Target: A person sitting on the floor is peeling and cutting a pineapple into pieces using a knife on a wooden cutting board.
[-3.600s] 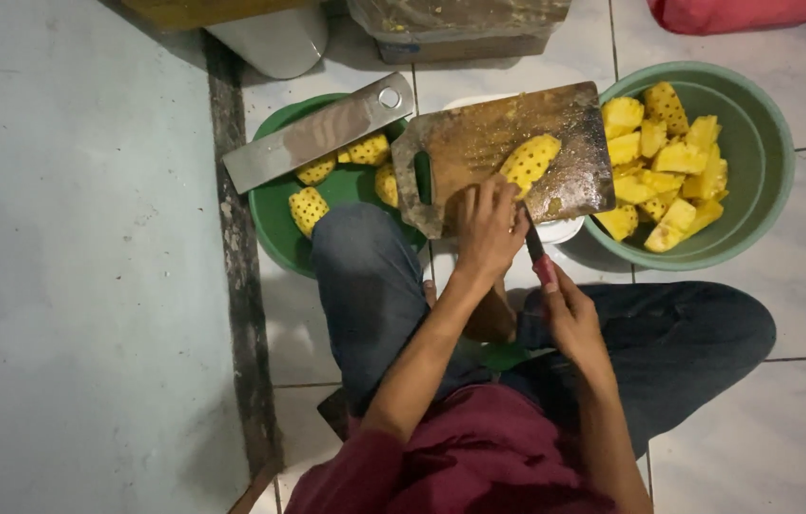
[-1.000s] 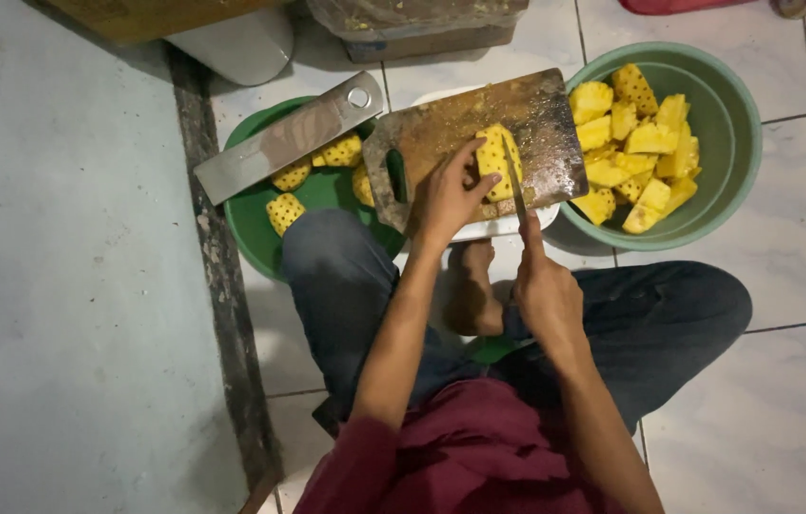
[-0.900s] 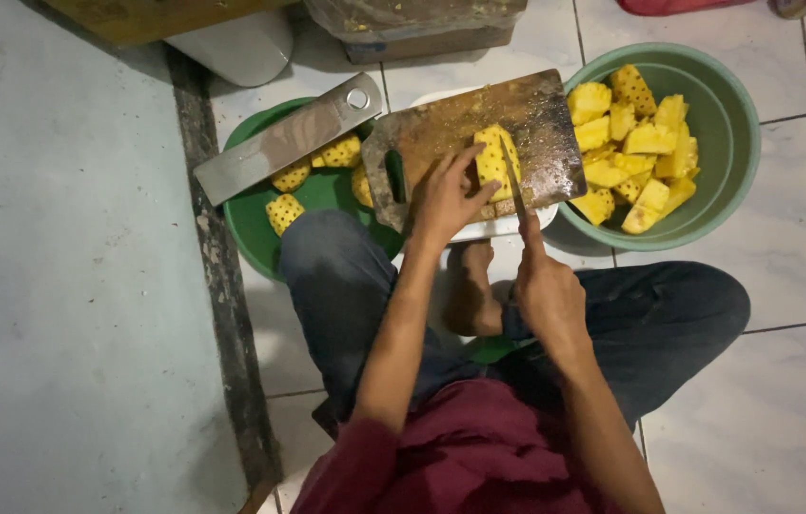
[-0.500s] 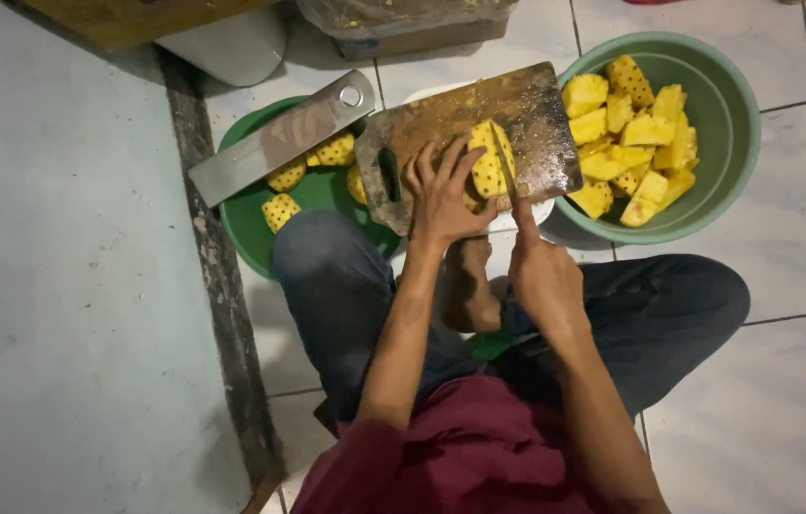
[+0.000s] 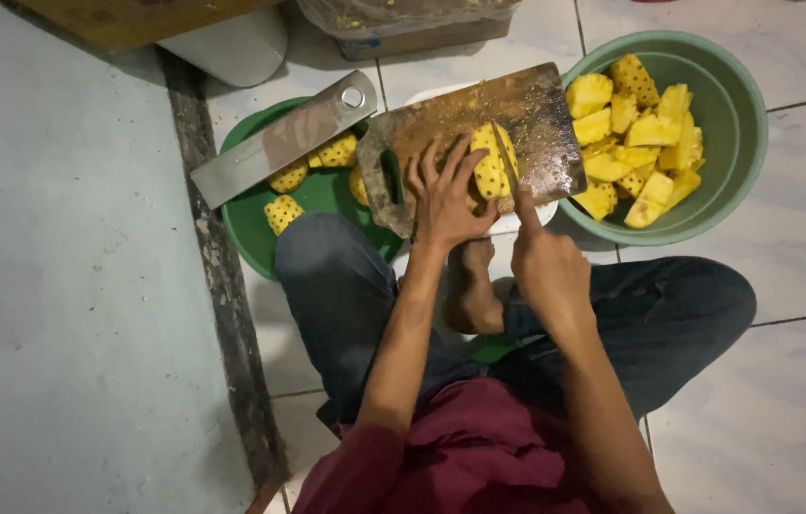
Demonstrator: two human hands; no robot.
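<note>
Yellow pineapple point(image 5: 491, 164) half-hidden under left hand point(image 5: 443, 195).

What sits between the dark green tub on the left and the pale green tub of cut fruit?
The head view shows a wooden cutting board between them, bearing a pineapple piece that the left hand steadies.

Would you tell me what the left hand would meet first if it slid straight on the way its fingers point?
Probably the far edge of the wooden cutting board, with the pineapple piece just beside the left hand; depth is unclear.
</note>
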